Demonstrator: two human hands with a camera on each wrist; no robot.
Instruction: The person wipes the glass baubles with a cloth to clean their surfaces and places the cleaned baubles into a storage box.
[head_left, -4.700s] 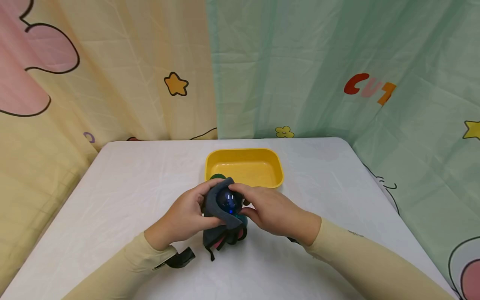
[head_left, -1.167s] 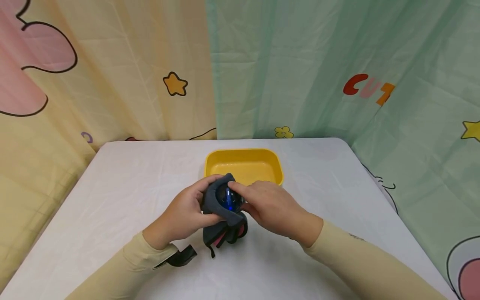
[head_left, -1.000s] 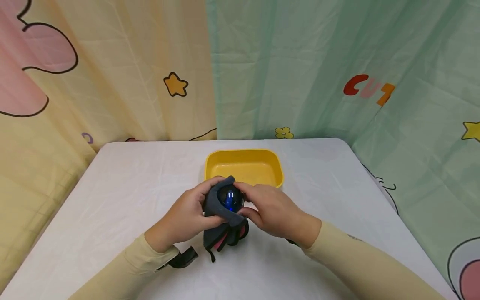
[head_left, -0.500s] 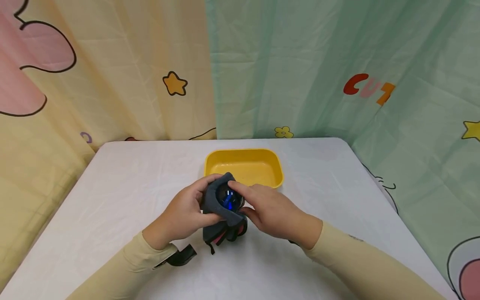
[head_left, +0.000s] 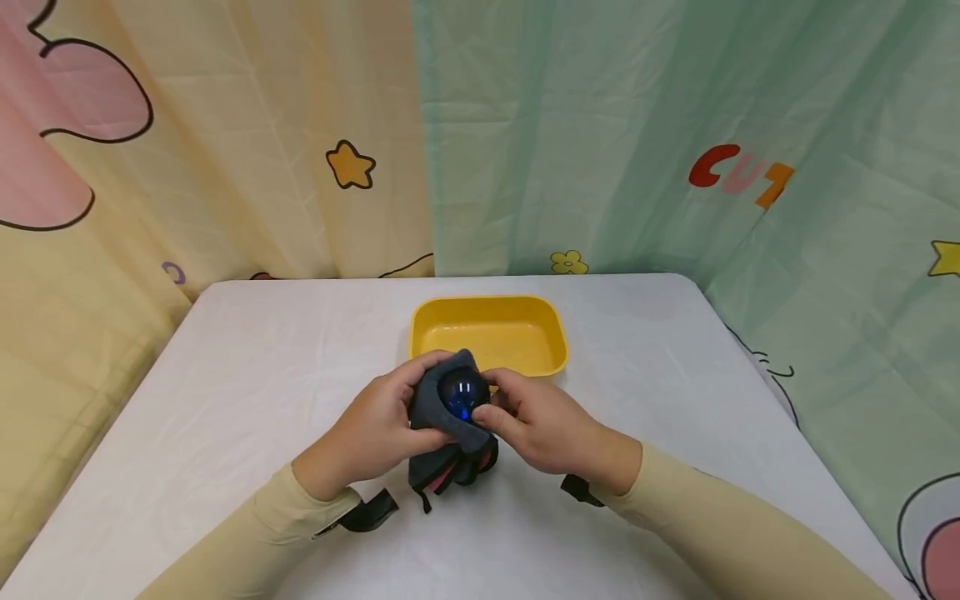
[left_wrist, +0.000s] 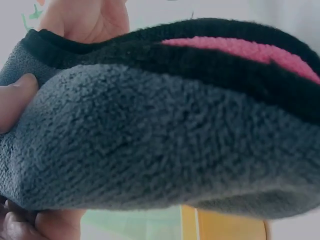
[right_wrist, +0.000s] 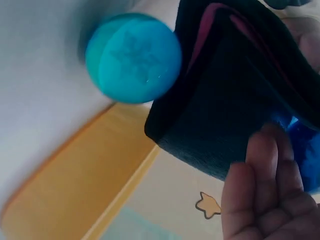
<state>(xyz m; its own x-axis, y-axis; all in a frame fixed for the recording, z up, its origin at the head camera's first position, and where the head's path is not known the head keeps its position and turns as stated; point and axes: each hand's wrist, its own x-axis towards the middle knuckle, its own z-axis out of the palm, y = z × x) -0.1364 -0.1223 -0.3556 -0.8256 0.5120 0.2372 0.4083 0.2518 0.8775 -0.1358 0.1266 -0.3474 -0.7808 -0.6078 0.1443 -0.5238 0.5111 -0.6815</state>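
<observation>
My left hand point(head_left: 375, 429) grips a grey fleece piece point(head_left: 431, 400) with black edging and a pink inner side, its thumb lying on the near side. Large in the left wrist view, the same fleece point(left_wrist: 140, 140) has a fingertip pressing its left end. Out of its fold shows a glossy dark-blue round object point(head_left: 459, 390). On that object's right side, my right hand point(head_left: 551, 429) pinches with thumb and fingers. A teal round piece point(right_wrist: 134, 57) with a flower mark appears beside the fleece in the right wrist view; I cannot tell whether it joins the blue object.
A yellow tray point(head_left: 555, 333) stands just beyond the hands. The white-covered table point(head_left: 285, 333) spreads to both sides, with printed curtains point(head_left: 510, 150) behind and at the sides. Black straps point(head_left: 367, 511) hang at the wrists.
The right thumb and fingers have shifted on the blue object, the fingers drawing back to its right side. Fleece and blue object have turned slightly. The left hand keeps its grip.
</observation>
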